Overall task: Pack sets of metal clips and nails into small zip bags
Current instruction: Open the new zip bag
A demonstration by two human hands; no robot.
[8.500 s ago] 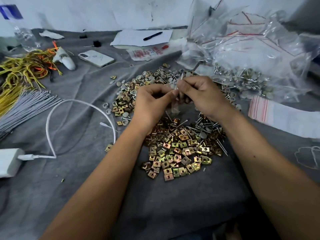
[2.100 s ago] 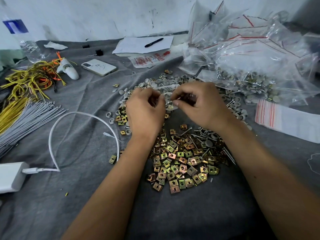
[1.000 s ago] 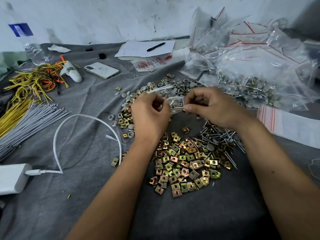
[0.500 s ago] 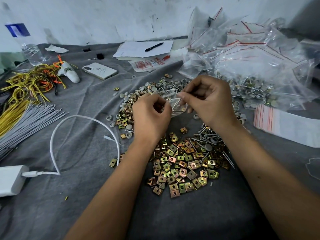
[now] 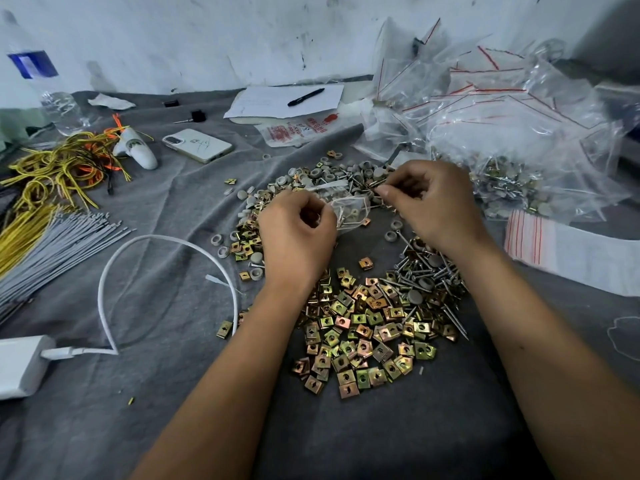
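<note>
My left hand (image 5: 298,233) grips a small clear zip bag (image 5: 349,211) by its left side, above the grey cloth. A few metal pieces show inside the bag. My right hand (image 5: 429,202) is just right of the bag, with thumb and forefinger pinched on what look like thin nails. A heap of gold-coloured square metal clips (image 5: 360,327) lies below both hands. Loose nails (image 5: 429,271) are piled under my right wrist. Grey round caps (image 5: 311,174) are scattered behind the bag.
A big heap of clear zip bags (image 5: 502,109) with filled packs fills the back right. A stack of flat bags (image 5: 568,247) lies right. Left are a white cable (image 5: 166,247), a charger (image 5: 20,365), grey and yellow ties (image 5: 52,237), a phone (image 5: 197,145).
My right hand has slid a little to the right, off the top of the bag. My left hand keeps hold of the bag, which now leans to the right.
</note>
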